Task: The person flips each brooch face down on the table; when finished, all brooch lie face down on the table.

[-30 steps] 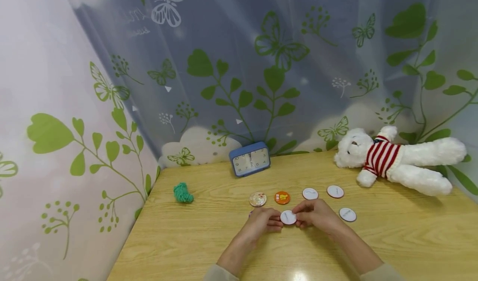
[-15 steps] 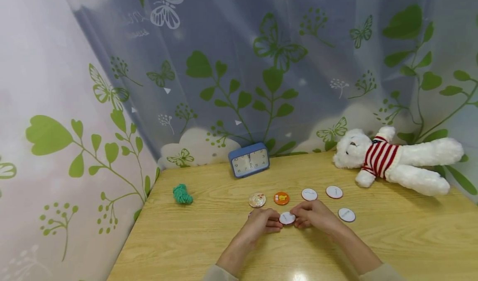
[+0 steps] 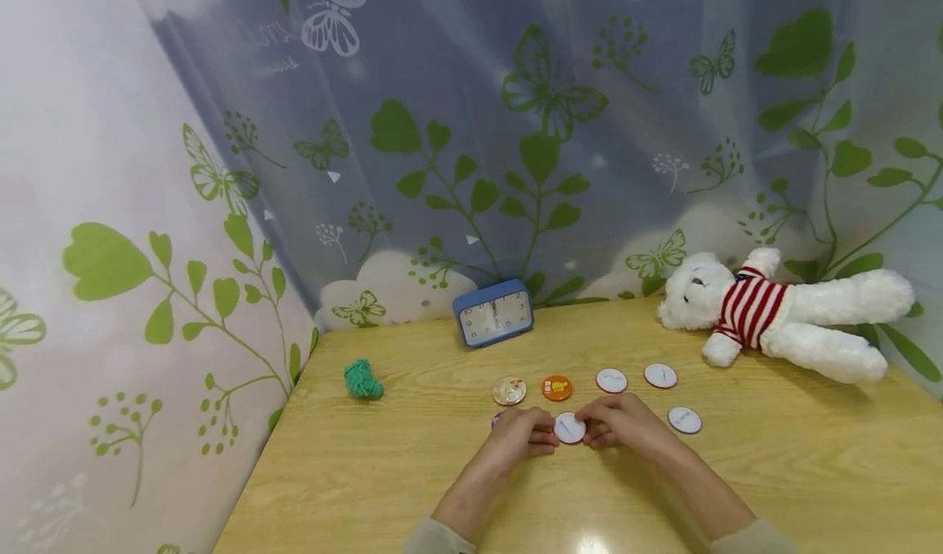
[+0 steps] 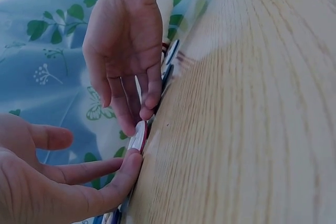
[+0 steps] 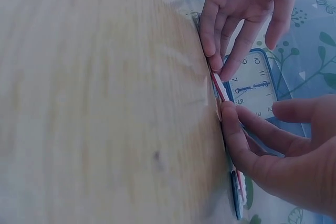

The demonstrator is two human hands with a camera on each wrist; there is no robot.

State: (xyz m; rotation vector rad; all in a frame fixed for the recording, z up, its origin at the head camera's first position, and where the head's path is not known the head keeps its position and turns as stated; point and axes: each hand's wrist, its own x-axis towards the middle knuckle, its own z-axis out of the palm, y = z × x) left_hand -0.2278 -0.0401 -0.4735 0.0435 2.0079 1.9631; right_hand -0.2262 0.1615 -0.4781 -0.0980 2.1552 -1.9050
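Note:
A round badge (image 3: 570, 428), white side up with a thin pin-like line across it and a red rim, is between both hands at the table surface. My left hand (image 3: 516, 438) touches its left edge with fairly straight fingertips; in the left wrist view, that hand's thumb stands apart from the badge. On the opposite edge are the fingertips of my right hand (image 3: 626, 427), and the right wrist view shows that thumb held off too. Just beyond the hands lie an orange badge (image 3: 557, 388) and a white badge (image 3: 611, 380). A purple-edged badge (image 3: 497, 419) is mostly hidden behind my left hand.
A pale patterned badge (image 3: 509, 390) and two more white badges (image 3: 661, 376) (image 3: 685, 420) lie about. Green yarn (image 3: 363, 380) is at left, a blue clock (image 3: 494, 314) at the back. A white teddy bear (image 3: 781, 308) lies at right, against the patterned curtain.
Both hands stay at the same badge. Half a second ago its face looked narrower and slightly more tipped; now it shows rounder. The other things have not moved.

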